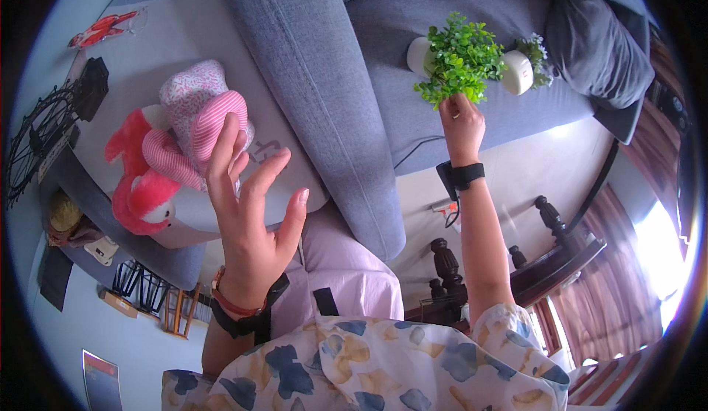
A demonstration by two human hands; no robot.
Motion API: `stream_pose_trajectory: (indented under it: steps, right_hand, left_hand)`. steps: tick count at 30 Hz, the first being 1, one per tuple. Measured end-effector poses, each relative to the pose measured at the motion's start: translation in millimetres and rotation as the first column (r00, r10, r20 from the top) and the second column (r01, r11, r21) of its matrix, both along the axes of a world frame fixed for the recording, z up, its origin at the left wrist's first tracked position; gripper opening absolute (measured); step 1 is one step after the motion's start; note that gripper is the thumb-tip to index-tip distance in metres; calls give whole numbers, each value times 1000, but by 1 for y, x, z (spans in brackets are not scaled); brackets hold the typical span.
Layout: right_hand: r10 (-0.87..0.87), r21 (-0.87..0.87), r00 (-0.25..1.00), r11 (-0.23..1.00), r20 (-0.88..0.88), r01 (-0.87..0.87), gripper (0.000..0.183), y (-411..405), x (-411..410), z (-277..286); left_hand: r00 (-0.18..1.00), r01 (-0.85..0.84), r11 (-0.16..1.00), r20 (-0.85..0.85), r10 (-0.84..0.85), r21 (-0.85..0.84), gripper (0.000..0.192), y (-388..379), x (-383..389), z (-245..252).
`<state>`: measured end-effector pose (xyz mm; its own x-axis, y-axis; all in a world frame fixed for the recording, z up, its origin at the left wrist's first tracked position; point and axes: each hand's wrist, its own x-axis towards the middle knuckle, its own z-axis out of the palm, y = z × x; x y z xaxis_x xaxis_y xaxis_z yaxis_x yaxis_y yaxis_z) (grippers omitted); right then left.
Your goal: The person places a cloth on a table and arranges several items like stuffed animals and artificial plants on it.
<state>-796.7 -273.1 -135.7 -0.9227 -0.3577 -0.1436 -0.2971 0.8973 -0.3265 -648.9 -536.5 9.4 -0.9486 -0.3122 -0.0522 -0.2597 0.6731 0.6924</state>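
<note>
My right hand [462, 120] pinches the lower leaves of a green artificial-looking plant [464, 51] on the grey sofa seat. The plant's white pot [420, 57] lies tipped to its left. Close to the leaves on the right is a second white pot [518, 72], also on its side, with small pale flowers [536, 59]. My left hand [251, 206] is raised with fingers apart and holds nothing. Behind its fingertips lies a pink striped and patterned plush toy [193, 95]; whether they touch cannot be told. A fluffy red-pink plush toy [145, 195] rests beside it.
The sofa's padded armrest [310, 79] runs between the plush toys and the plants. A dark grey cushion [597, 46] leans at the sofa's far right. At left stands a black wire wheel ornament [41, 129]. Dark turned wooden furniture [448, 264] is near my right forearm.
</note>
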Motion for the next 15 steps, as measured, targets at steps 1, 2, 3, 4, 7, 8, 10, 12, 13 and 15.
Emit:
stream_pose_trajectory:
  steps: [1, 2, 3, 4, 7, 8, 10, 12, 13, 15]
  right_hand:
    - [3, -19, 1000, 1000, -5, -3, 18, -1, 0, -1]
    - [7, -38, 1000, 999, -9, -7, 19, -1, 0, -1]
    - [6, -37, 1000, 999, -10, -6, 19, 0, 0, -3]
    - [2, -11, 1000, 1000, -11, -3, 19, 1, -1, -5]
    - [5, 13, 1000, 1000, -27, -5, 19, 0, -3, -7]
    - [12, 11, 999, 1000, -44, -11, 19, -1, -4, -7]
    - [9, 14, 999, 1000, -32, -9, 19, -3, -4, -6]
    - [6, 16, 1000, 1000, -21, -6, 19, -3, -5, -7]
    - [8, 29, 999, 1000, -38, -7, 18, -1, -6, -8]
    - [11, 41, 998, 999, -56, -9, 18, 3, -7, -10]
  left_hand:
    - [1000, 0, 1000, 0, 0, -1, 33, 0, 0, 0]
    - [1000, -2, 1000, 5, 2, 1, 33, 0, 1, 0]
    - [1000, -3, 1000, 8, 3, 4, 33, 0, 1, 0]
    - [1000, -2, 1000, 7, 2, 5, 33, 0, 0, 1]
    - [999, 32, 999, 4, -32, -23, 35, -2, 0, 2]
    - [1000, 29, 999, 3, -29, -21, 35, -3, 1, 1]
    - [1000, 26, 1000, 2, -26, -18, 35, -3, 1, 0]
    - [1000, 25, 999, 15, -25, -20, 35, -4, 1, 1]
    - [1000, 24, 1000, 15, -24, -19, 35, -4, 2, 1]
    - [999, -8, 1000, 42, 7, 6, 32, -4, 4, 1]
